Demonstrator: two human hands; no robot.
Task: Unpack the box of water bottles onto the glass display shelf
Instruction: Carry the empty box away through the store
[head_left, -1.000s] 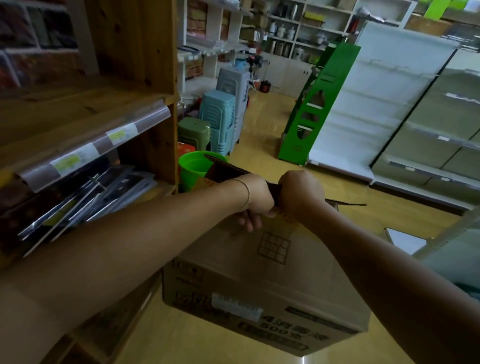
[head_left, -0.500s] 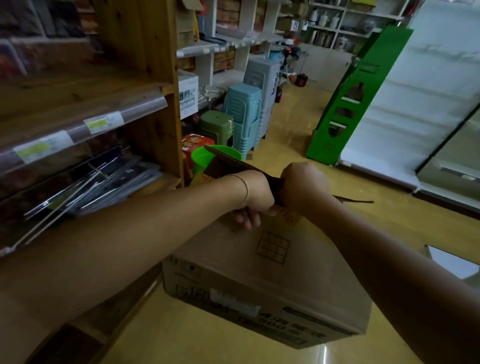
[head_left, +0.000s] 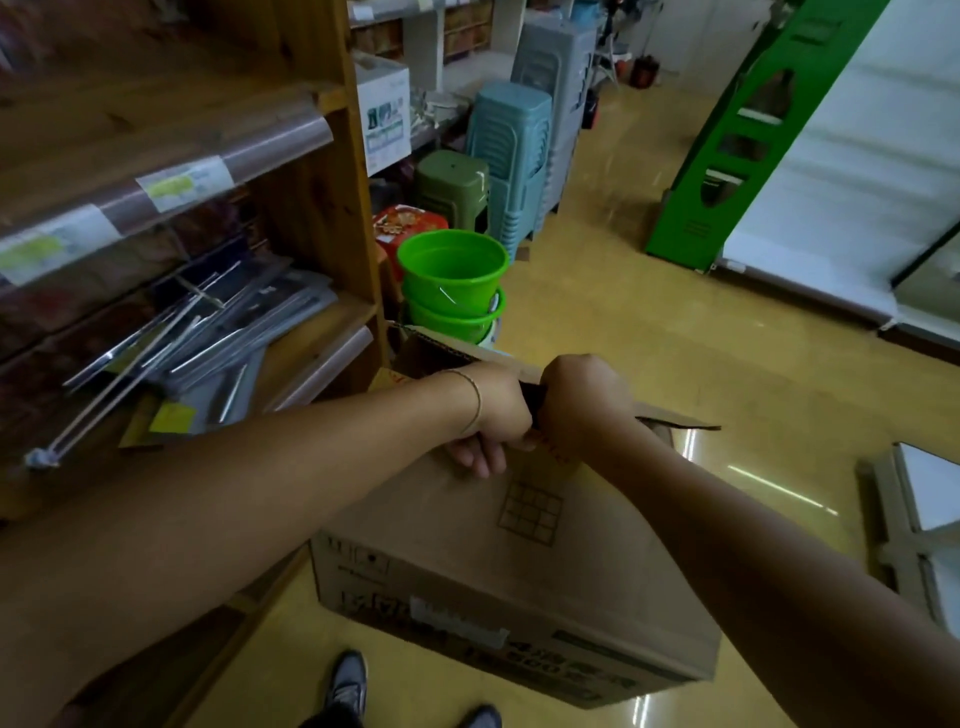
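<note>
A brown cardboard box (head_left: 524, 561) with printed markings hangs tilted above the yellow floor, held up by its raised top flap (head_left: 452, 351). My left hand (head_left: 493, 410), with a thin bracelet at the wrist, is closed on that flap's edge. Right beside it, touching, my right hand (head_left: 584, 402) grips the same flap. No water bottles show; the box's inside is hidden. Part of a glass-topped shelf (head_left: 930, 493) appears at the right edge.
A wooden shelf unit (head_left: 322, 208) with metal rods stands close on the left. Stacked green buckets (head_left: 452, 283) and plastic stools (head_left: 511, 150) sit beyond the box. A green-and-white rack (head_left: 737, 145) lies at the right. My shoes (head_left: 348, 686) are below the box.
The view has tilted downward, so my shoes and more floor now show. Both hands keep the same grip on the flap and the box stays lifted.
</note>
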